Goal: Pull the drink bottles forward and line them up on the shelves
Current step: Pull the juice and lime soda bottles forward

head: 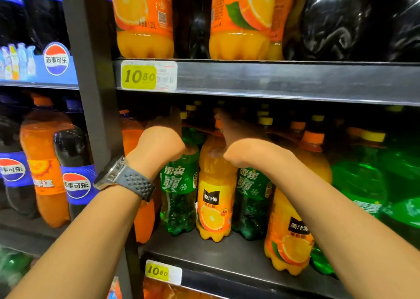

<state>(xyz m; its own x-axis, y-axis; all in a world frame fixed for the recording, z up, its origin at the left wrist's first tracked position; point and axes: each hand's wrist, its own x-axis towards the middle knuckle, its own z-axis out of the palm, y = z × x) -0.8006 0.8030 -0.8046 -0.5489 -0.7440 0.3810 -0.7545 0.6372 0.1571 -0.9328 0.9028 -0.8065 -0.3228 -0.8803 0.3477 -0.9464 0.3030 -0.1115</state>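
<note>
On the middle shelf [204, 248] stand green Sprite bottles and orange juice bottles in a loose row. My left hand [159, 144], with a grey watch on its wrist, reaches in and grips the neck of the left green Sprite bottle [179, 198]. Beside it, my right hand [236, 135] wraps the neck of the small orange juice bottle [214, 198]; its fingertips are lost in shadow. A second Sprite bottle [251, 198] stands under my right wrist. Nearer the shelf's front edge is another orange juice bottle [286, 237].
Large green bottles [363, 185] fill the right of the shelf, with several capped bottles behind in the dark. The shelf above [272, 78] holds big orange juice and dark cola bottles. A black upright [95, 94] separates a left bay of Pepsi and orange soda bottles.
</note>
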